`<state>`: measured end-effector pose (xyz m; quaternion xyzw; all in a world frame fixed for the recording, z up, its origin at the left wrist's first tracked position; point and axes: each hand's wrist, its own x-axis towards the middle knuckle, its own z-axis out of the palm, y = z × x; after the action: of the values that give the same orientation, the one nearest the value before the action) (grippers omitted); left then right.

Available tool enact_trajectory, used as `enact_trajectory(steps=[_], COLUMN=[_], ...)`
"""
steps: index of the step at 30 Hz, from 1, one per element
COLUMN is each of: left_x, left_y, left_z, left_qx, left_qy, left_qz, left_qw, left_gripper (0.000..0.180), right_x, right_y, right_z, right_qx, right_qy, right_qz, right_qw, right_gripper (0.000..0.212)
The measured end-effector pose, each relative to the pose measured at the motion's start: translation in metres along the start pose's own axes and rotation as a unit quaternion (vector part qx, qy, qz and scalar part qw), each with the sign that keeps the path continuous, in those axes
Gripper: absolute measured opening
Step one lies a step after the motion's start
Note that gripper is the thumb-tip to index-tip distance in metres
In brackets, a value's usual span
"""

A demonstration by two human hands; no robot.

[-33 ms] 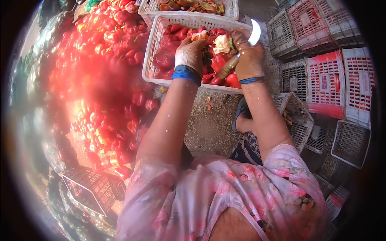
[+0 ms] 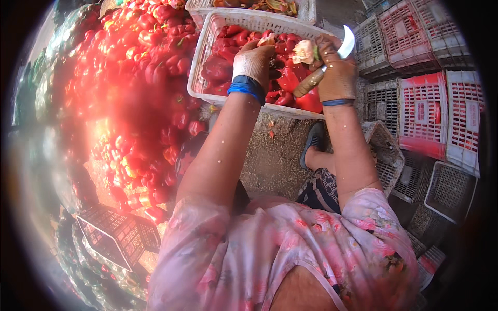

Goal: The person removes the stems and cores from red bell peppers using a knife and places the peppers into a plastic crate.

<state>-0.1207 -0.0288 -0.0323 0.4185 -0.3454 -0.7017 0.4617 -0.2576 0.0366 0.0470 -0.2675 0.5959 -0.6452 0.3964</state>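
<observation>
My left hand (image 2: 253, 63), in a stained glove with a blue band at the wrist, is closed over a white crate (image 2: 196, 83) of red peppers (image 2: 218, 70). A pale piece of pepper (image 2: 267, 39) shows past its fingertips; the rest of what it grips is hidden. My gloved right hand (image 2: 337, 75) is closed round a knife with a curved blade (image 2: 346, 42) and a wooden handle (image 2: 309, 83). The same hand also holds a pale, seedy pepper core (image 2: 304, 52) with a green stem, above the crate.
A large heap of red peppers (image 2: 150, 67) lies at the left, with an overturned dark crate (image 2: 116, 236) below it. Another crate (image 2: 308, 11) with pepper scraps stands beyond. Stacked crates (image 2: 423, 109) line the right side; a tilted crate (image 2: 386, 153) stands nearer.
The whole view has shifted slightly, so the crate appears farther right. My right hand, with knife and core, has moved a little rightward, away from my left hand.
</observation>
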Motion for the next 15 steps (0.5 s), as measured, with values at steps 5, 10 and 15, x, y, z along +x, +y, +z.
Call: enact_trajectory(steps=[5,10,15], left_x=[-0.033,-0.086,-0.190], left_y=[0.079,0.117,-0.025], left_z=[-0.075,-0.222,-0.373], left_qx=[0.199,0.195,0.132], left_qy=[0.010,0.240,0.446], left_qz=[0.258,0.095,-0.155], left_qw=[0.945,0.946,0.871], left_gripper=[0.030,0.033,0.044], right_x=[0.011,0.013,-0.064], right_y=[-0.019,0.029,0.075], right_z=[-0.132,-0.422,-0.513], right_qx=[-0.278,-0.577,-0.710], right_qy=[0.091,0.128,0.162], right_qz=[-0.091,-0.124,0.147], right_qw=[0.952,0.797,0.670], right_gripper=[0.027,0.034,0.030])
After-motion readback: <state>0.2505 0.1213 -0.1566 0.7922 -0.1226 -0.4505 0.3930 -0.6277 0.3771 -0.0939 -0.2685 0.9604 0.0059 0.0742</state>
